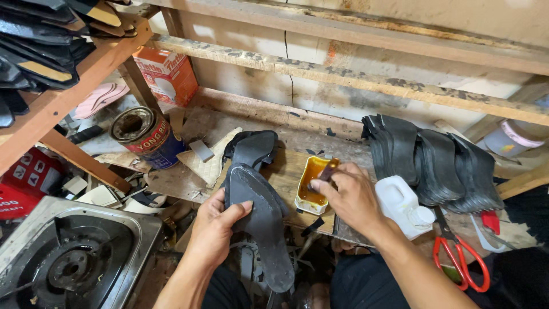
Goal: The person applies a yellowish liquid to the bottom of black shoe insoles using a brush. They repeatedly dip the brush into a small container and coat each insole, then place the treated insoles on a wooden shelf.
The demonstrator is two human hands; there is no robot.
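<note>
Glue is loading as your right hand (pixel 349 197), grip pinched on the brush (pixel 327 171), is dipping into the yellow tub (pixel 311 186); wipe off the excess while your left hand (pixel 214 226) is clamping the black sole (pixel 260 220) steady.

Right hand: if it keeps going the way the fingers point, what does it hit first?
The right hand points left and slightly up, holding a brush in the yellow glue tub. Straight on it would likely meet the tub's wall first, then the dark sole in the left hand; depth is unclear.
</note>
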